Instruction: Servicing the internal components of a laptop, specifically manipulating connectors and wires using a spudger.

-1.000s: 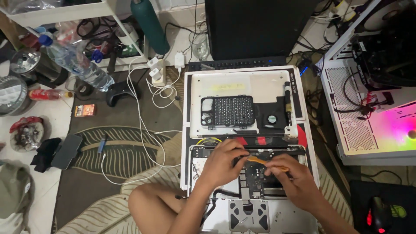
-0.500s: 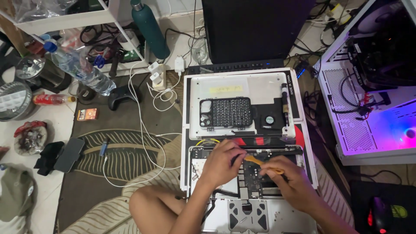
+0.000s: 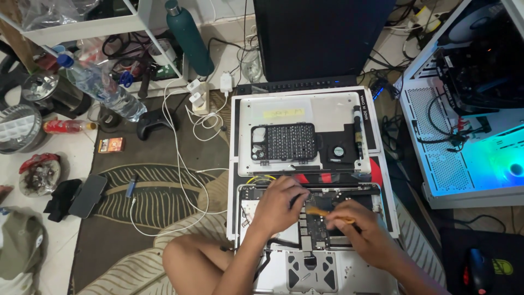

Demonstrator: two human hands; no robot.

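Two hands (image 3: 281, 205), slim orange tool (image 3: 327, 214), bare circuit board (image 3: 317, 229)

Even, soft daylight fills your view, brightest on the white floor at nine o'clock and on the pale lid tray (image 3: 305, 112) at centre. At three o'clock, the open computer case (image 3: 480, 153) throws cyan glow and glare across its panel. The dark monitor (image 3: 322, 35) at twelve o'clock swallows detail. Your hands cast faint shadows; focus stays sharp, with slight wide-angle bending at the edges.
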